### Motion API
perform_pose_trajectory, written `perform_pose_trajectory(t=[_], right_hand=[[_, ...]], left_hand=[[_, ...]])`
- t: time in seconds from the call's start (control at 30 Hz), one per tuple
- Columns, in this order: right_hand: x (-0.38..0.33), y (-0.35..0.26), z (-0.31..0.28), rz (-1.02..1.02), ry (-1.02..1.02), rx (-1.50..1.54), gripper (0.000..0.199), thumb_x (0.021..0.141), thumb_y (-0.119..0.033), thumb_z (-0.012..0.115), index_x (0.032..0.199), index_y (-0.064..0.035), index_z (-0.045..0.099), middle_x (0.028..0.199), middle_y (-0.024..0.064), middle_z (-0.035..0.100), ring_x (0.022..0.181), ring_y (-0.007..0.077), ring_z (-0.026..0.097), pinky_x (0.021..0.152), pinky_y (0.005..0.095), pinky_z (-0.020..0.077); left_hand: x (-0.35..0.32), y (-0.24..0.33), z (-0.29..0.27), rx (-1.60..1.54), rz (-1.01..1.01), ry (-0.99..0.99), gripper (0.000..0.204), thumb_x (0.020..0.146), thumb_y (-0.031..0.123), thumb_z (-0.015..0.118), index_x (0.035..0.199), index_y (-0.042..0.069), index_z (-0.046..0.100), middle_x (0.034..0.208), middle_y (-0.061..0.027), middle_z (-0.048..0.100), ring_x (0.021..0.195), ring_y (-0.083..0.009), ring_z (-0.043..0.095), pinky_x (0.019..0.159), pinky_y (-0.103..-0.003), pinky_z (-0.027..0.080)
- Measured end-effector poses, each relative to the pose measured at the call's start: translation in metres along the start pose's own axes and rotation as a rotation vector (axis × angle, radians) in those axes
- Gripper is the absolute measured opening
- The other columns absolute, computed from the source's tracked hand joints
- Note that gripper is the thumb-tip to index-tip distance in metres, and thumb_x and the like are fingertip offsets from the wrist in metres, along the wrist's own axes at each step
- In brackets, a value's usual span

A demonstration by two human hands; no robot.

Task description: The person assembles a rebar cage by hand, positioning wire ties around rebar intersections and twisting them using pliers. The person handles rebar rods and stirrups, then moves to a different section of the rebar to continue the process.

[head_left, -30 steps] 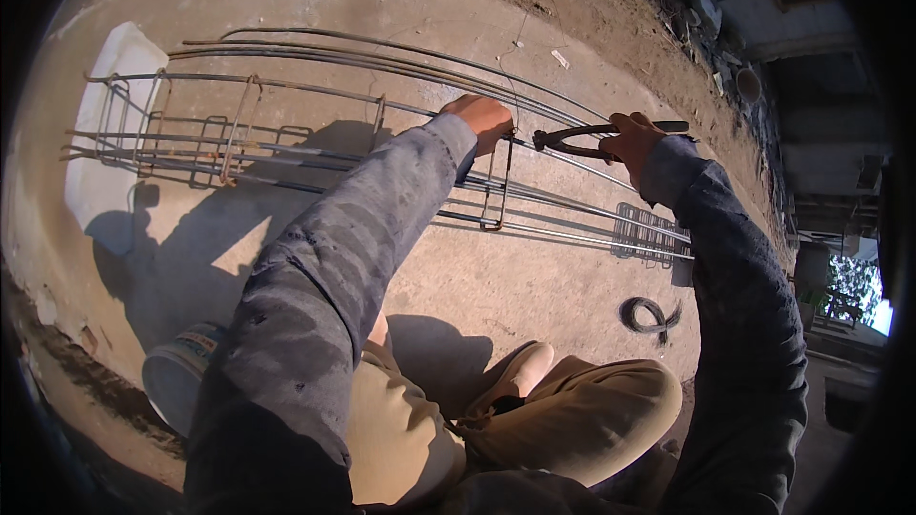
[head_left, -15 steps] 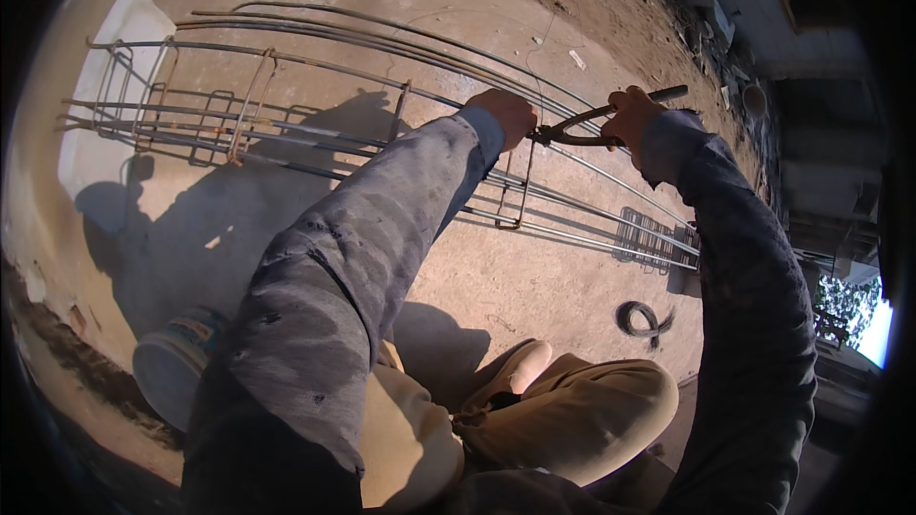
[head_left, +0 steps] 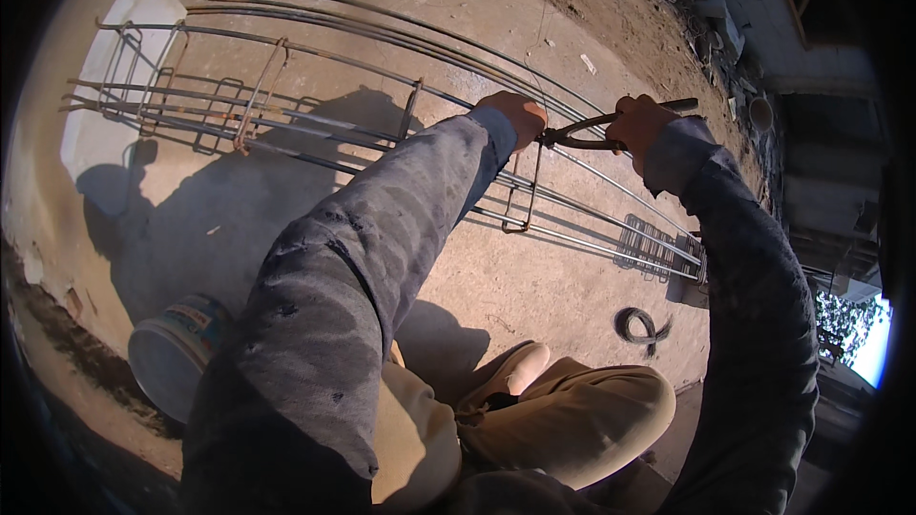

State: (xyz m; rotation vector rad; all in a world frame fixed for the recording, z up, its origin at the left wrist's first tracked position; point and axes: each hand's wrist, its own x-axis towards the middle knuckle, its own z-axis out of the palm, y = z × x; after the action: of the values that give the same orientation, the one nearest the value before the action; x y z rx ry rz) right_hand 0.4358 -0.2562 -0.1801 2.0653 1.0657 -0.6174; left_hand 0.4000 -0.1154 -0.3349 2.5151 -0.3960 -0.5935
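Note:
A long cage of steel bars (head_left: pixel 315 119) with rectangular stirrups lies across the concrete ground in front of me. My left hand (head_left: pixel 518 116) grips the upper bar where a stirrup (head_left: pixel 523 193) hangs. My right hand (head_left: pixel 641 124) is closed on the handles of dark pincers (head_left: pixel 582 133), whose jaws meet the bar right beside my left hand. A bunch of stirrups (head_left: pixel 656 246) is packed together further right on the cage.
A white slab (head_left: pixel 107 86) supports the cage's left end. A pale bucket (head_left: pixel 176 353) stands by my left side. A coil of dark tie wire (head_left: pixel 641 326) lies on the ground near my bent knee (head_left: pixel 611 401). Building rubble lies at upper right.
Both hands have stayed on the bar and the pincers. The view has shifted slightly, so the cage and hands sit a little further right and higher.

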Motion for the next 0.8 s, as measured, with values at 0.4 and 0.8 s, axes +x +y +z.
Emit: perform_pose_trajectory(t=[0.4, 0.8], right_hand=[[-0.007, -0.02, -0.01, 0.016, 0.215, -0.265, 0.016, 0.079, -0.014, 0.055, 0.094, -0.0092, 0.06, 0.087, 0.0055, 0.054, 0.089, 0.0208, 0.055, 0.072, 0.0347, 0.0478], [-0.01, -0.05, -0.02, 0.111, -0.106, -0.36, 0.022, 0.081, -0.018, 0.05, 0.097, -0.0031, 0.056, 0.083, 0.0069, 0.058, 0.08, 0.0214, 0.06, 0.074, 0.0352, 0.0448]], left_hand=[[0.003, -0.002, 0.008, -0.096, 0.008, 0.166, 0.017, 0.079, 0.008, 0.051, 0.094, 0.006, 0.059, 0.092, -0.0137, 0.06, 0.09, -0.0296, 0.059, 0.077, -0.038, 0.049], [0.001, -0.003, 0.01, 0.139, 0.046, 0.144, 0.024, 0.08, 0.008, 0.052, 0.102, 0.013, 0.062, 0.096, -0.01, 0.062, 0.095, -0.0278, 0.059, 0.082, -0.036, 0.048]])
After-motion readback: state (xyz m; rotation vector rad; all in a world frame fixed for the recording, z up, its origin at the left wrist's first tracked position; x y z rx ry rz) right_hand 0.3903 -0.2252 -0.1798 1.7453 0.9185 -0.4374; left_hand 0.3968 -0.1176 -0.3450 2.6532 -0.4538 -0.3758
